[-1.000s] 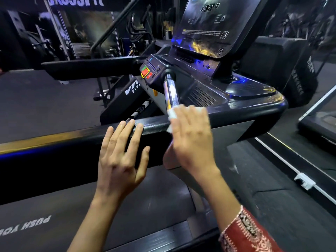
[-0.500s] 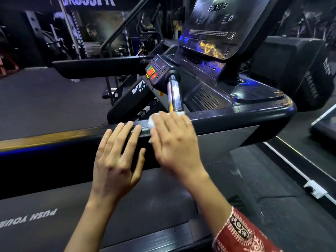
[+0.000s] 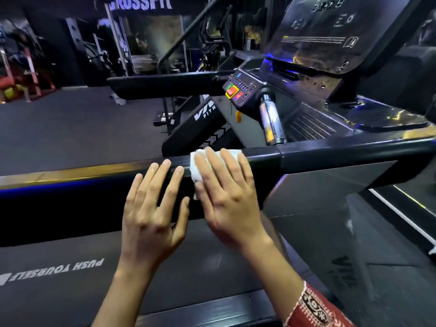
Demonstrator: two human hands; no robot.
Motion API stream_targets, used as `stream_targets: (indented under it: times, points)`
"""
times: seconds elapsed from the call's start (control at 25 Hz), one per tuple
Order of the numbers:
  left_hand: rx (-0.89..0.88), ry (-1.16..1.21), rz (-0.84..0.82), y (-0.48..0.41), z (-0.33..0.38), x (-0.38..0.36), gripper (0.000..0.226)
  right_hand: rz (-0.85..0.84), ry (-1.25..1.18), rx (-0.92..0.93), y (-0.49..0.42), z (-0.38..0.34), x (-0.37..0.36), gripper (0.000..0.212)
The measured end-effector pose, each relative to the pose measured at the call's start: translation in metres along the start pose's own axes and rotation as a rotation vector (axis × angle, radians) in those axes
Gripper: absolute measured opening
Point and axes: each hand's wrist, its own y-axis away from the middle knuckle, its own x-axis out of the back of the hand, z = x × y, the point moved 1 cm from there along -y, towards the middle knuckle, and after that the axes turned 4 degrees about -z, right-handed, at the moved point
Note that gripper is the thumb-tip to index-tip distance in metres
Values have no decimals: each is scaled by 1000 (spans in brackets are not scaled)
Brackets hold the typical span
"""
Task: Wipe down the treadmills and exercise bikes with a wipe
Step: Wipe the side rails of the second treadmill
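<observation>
1. The right hand [image 3: 226,197] lies flat with its fingers straight, pressing a white wipe [image 3: 197,168] onto the treadmill's black side rail [image 3: 330,153]. The fingers are curled round nothing.
2. That hand hides most of the wipe. Only its left edge and a strip beyond the fingertips show, draped over the rail's top and near face.
3. The left hand [image 3: 151,208] rests just beside it, fingers spread and straight, with the fingertips on the rail's top edge. It holds nothing. I cannot tell whether it touches the wipe.
4. Leftward the rail sinks into deep shadow and its near face is hard to make out.
5. The belt [image 3: 188,267] carries upside-down lettering that starts with "PUSH". The end of it is unclear at the left edge.
6. The console screen [image 3: 330,31] is cut off at the top and its markings are blurred.
7. The rail hides the lower end of the chrome grip [image 3: 271,119].
8. A red patterned sleeve [image 3: 313,308] is cut off by the bottom edge.
</observation>
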Motion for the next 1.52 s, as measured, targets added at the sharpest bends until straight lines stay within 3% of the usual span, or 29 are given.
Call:
stream_targets:
  times: [0.08, 0.24, 0.32, 0.4, 0.48, 0.56, 0.68, 0.72, 0.84, 0.96, 1.16, 1.28, 1.36, 1.52]
  points:
    - [-17, 3, 0, 9, -32, 11, 42, 20, 77, 17, 9, 10, -5, 45]
    - [-52, 28, -6, 23, -85, 27, 42, 184, 124, -449, -16, -3, -9, 46]
    - [-62, 47, -1, 30, -108, 35, 42, 147, 100, -363, -41, -62, -26, 36]
    - [-86, 60, -9, 35, -129, 41, 42, 93, 41, -161, -40, -117, -43, 34]
    - [-108, 70, -6, 39, -143, 47, 41, 40, 65, -7, -25, -121, -46, 41]
    - [-118, 78, 12, 40, -152, 49, 40, 76, 140, -80, -16, -96, -40, 44]
    - [-121, 95, 32, 38, -158, 48, 40, 202, 135, -404, -37, -90, -41, 42]
    - [-117, 96, 39, 39, -158, 46, 40, 217, 129, -381, -46, -103, -46, 38]
    - [-121, 74, 70, 43, -156, 41, 41, 187, 45, -71, -32, -141, -67, 37]
    - [-95, 14, 107, 48, -152, 33, 44, 156, 115, 139, 19, -98, -74, 50]
    - [-119, -8, 112, 58, -131, 17, 53, 316, -84, -266, 11, -85, -74, 54]
    - [-134, -17, 95, 65, -122, 9, 57, 205, -3, 31, 30, -99, -92, 64]
    - [-138, -23, 82, 70, -113, 4, 59, 178, 123, 106, 64, -68, -91, 72]
    - [-146, -11, 75, 69, -86, -7, 57, 297, -44, -275, 60, -32, -74, 57]
